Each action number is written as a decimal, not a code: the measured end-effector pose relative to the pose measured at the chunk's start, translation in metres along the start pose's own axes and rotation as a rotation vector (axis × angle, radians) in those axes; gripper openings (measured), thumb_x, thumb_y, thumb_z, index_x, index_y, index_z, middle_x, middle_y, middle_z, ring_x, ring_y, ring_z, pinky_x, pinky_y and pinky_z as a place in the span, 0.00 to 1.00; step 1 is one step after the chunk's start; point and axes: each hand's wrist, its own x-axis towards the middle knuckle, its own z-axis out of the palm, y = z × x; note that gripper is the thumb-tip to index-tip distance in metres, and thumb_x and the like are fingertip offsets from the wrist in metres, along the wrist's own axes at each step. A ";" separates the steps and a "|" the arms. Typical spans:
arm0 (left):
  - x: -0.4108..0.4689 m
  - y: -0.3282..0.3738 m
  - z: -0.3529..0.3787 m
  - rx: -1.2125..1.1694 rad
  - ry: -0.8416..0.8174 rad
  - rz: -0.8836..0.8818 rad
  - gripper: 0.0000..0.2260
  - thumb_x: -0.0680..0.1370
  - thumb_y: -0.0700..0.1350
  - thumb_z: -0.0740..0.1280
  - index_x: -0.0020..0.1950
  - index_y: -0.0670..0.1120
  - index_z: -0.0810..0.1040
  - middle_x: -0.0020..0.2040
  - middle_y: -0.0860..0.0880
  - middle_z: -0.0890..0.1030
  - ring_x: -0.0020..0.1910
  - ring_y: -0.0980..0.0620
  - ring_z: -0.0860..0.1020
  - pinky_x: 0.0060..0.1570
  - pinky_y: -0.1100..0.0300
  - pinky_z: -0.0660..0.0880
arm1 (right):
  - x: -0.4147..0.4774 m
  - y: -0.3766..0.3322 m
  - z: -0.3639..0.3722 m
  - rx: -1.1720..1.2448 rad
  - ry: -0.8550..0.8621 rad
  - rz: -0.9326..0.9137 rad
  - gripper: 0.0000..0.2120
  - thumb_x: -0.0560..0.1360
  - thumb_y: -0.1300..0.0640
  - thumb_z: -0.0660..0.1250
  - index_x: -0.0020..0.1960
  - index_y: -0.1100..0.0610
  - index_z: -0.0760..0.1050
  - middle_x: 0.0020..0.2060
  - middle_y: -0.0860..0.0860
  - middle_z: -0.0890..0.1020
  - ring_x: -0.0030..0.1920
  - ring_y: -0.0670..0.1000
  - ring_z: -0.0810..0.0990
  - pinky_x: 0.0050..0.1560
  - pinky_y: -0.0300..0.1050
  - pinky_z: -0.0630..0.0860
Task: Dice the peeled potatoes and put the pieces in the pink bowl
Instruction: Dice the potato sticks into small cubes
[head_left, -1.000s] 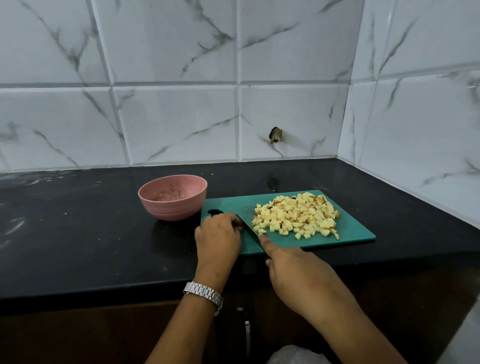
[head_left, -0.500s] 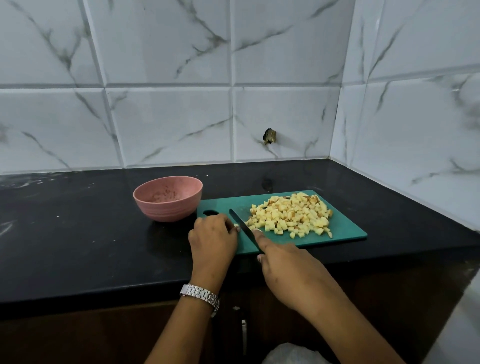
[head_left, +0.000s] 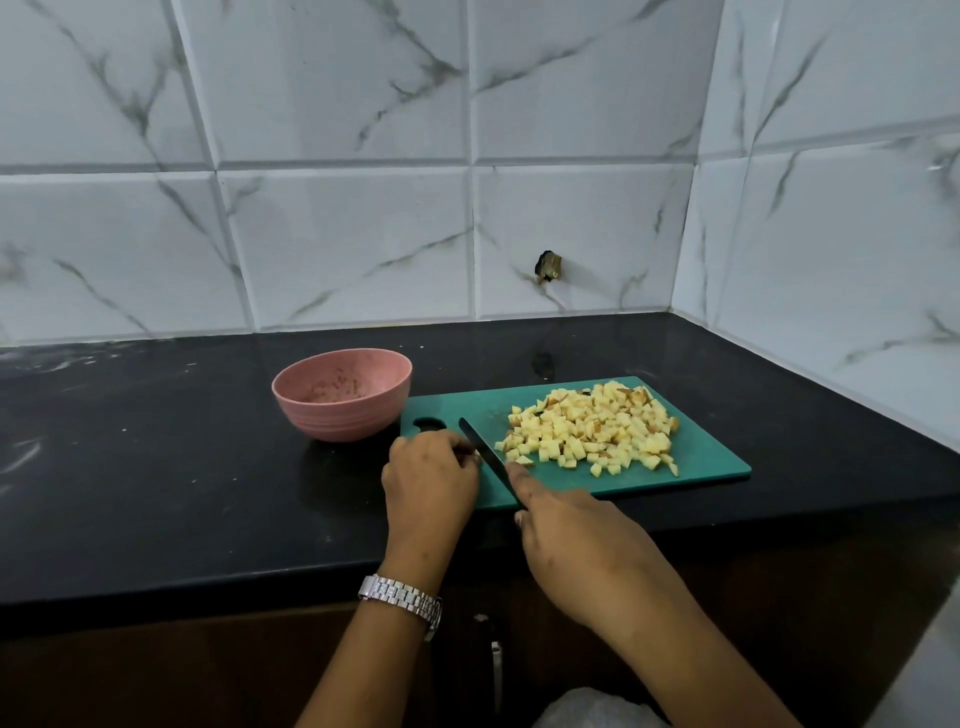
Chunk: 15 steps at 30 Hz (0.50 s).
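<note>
Glossy black stone countertop (head_left: 156, 467) runs wall to wall, smeared pale on its left. Behind it stand white marble-veined wall tiles (head_left: 337, 234), one with a small dark ragged hole (head_left: 548, 266). Silver metal link wristwatch (head_left: 400, 597) sits at the counter's front edge, above the dark brown cabinet front (head_left: 156, 675).

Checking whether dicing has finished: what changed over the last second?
Very little. The right hand still grips the knife, whose tip edged slightly left, beside the left hand on the cutting board. The potato pieces stay piled there; the pink bowl has not moved.
</note>
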 end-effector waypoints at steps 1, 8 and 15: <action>0.000 0.001 0.000 0.012 -0.004 0.001 0.11 0.78 0.49 0.65 0.59 0.51 0.80 0.55 0.52 0.80 0.54 0.52 0.71 0.52 0.56 0.73 | 0.001 0.000 -0.001 -0.020 -0.011 0.005 0.28 0.85 0.54 0.53 0.80 0.43 0.44 0.51 0.51 0.75 0.47 0.49 0.75 0.45 0.46 0.74; 0.000 0.004 -0.002 0.073 -0.008 0.011 0.11 0.78 0.47 0.64 0.58 0.49 0.80 0.54 0.50 0.80 0.54 0.49 0.72 0.53 0.54 0.73 | 0.006 -0.016 -0.007 -0.149 -0.119 0.036 0.36 0.81 0.62 0.58 0.81 0.48 0.41 0.59 0.55 0.76 0.55 0.55 0.77 0.46 0.49 0.73; -0.002 0.006 -0.004 0.064 -0.002 -0.003 0.11 0.78 0.48 0.63 0.57 0.50 0.80 0.55 0.50 0.80 0.55 0.50 0.75 0.53 0.54 0.73 | -0.008 -0.012 -0.005 -0.102 -0.119 0.050 0.33 0.83 0.60 0.55 0.81 0.47 0.41 0.61 0.55 0.75 0.58 0.55 0.76 0.48 0.49 0.72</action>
